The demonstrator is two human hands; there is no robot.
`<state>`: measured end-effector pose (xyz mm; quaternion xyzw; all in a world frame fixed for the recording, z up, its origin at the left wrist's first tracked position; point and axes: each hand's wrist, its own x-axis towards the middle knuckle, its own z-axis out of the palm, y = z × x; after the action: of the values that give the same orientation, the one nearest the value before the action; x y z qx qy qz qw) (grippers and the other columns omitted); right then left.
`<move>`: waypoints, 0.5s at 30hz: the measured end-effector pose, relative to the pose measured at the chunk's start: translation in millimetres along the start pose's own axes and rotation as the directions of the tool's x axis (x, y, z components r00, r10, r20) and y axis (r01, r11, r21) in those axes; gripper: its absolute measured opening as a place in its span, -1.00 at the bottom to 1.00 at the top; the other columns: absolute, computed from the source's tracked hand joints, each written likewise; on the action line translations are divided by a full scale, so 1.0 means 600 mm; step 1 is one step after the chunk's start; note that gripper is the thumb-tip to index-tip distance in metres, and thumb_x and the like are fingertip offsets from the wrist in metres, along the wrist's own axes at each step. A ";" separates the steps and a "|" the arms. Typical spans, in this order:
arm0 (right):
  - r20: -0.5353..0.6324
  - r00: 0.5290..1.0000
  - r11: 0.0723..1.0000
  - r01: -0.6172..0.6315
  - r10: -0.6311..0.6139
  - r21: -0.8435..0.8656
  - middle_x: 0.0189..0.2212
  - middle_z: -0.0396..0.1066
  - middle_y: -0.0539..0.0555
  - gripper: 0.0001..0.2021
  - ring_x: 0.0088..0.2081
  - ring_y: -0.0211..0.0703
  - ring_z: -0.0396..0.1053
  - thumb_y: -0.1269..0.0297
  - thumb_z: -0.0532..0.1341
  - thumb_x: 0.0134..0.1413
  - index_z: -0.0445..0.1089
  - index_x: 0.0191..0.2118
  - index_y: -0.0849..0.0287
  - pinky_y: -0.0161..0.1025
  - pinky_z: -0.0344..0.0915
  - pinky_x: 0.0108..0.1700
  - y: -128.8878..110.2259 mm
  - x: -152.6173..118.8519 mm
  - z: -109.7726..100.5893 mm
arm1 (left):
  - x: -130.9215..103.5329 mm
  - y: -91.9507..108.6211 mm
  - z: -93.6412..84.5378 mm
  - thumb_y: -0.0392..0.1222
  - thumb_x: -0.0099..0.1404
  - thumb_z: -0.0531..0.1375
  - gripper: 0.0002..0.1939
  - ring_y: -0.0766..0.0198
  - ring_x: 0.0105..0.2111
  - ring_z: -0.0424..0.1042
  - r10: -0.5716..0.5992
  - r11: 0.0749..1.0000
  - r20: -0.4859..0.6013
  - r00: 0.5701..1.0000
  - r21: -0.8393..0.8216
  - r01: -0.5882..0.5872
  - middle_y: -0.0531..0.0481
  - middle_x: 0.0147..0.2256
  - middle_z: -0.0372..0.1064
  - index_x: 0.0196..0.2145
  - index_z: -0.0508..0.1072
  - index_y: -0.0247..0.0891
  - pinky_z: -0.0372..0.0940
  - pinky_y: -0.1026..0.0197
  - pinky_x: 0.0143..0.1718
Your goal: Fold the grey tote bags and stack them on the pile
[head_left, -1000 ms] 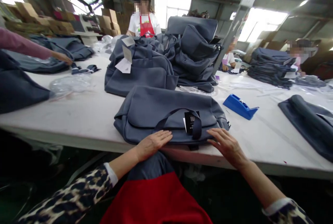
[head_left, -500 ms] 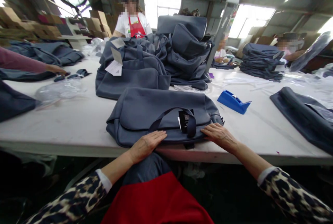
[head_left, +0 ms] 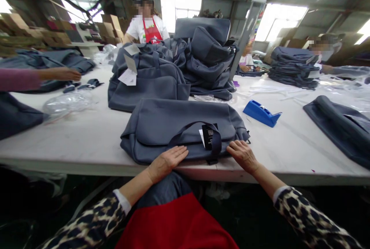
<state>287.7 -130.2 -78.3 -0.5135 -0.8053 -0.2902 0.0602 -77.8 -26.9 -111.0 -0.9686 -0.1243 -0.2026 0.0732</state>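
Note:
A dark blue-grey duffel bag (head_left: 185, 120) lies on its side along the near edge of the table. Its strap handle (head_left: 190, 127) arches over the front, and a black hang tag (head_left: 208, 136) with a white one behind it rests there. My left hand (head_left: 169, 160) lies flat on the bag's lower front, fingers stretched together. At the bag's right front, my right hand (head_left: 243, 155) has its fingers curled on the fabric by the corner; the fingertips are partly hidden.
Behind stand another tagged bag (head_left: 150, 89) and a heap of bags (head_left: 208, 56). A blue tape dispenser (head_left: 261, 113) sits to the right, near a folded bag (head_left: 338, 125). A co-worker's arm (head_left: 40, 77) reaches in from the left, above clear plastic (head_left: 69, 102). A metal post (head_left: 247, 25) rises behind.
My right hand's fingers have curled more at the bag's right front. My left hand stays flat on it. At left, the co-worker's hand has lifted off the straps.

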 end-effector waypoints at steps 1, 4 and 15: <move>0.013 1.000 1.000 -0.009 0.009 0.004 -0.36 0.35 0.07 -0.83 -0.29 -0.09 0.14 0.42 0.10 0.29 0.39 -0.32 0.14 -0.16 0.00 -0.20 -0.005 -0.006 0.006 | 0.000 0.000 0.002 -0.45 0.39 -0.07 -0.49 0.16 0.23 0.27 0.001 1.000 0.019 1.000 -0.001 -0.001 -0.22 0.21 0.29 0.26 0.25 -0.34 0.25 0.06 0.24; 0.063 0.997 0.999 -0.033 0.032 0.016 -0.32 0.36 0.09 -0.86 -0.27 -0.08 0.16 0.43 0.12 0.27 0.39 -0.29 0.14 -0.15 0.02 -0.20 -0.013 -0.013 0.007 | 0.001 0.001 -0.001 -0.46 0.38 -0.07 -0.48 0.18 0.23 0.27 -0.009 1.000 0.079 0.997 -0.020 0.011 -0.22 0.22 0.27 0.26 0.23 -0.33 0.24 0.08 0.24; 0.130 0.987 0.989 -0.105 0.092 0.102 -0.25 0.41 0.16 -0.84 -0.20 0.04 0.32 0.43 0.21 0.08 0.39 -0.17 0.20 -0.07 0.27 -0.17 -0.034 -0.003 -0.027 | 0.037 0.030 -0.008 -0.34 0.35 0.10 -0.53 0.02 0.12 0.37 -0.060 0.994 0.153 0.986 0.099 0.045 -0.35 0.13 0.33 0.20 0.25 -0.43 0.29 0.06 0.13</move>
<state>267.9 -146.4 -74.1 -0.5659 -0.7956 -0.2101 0.0516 -55.1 -40.7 -99.1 -0.9733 -0.1646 -0.1220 0.1039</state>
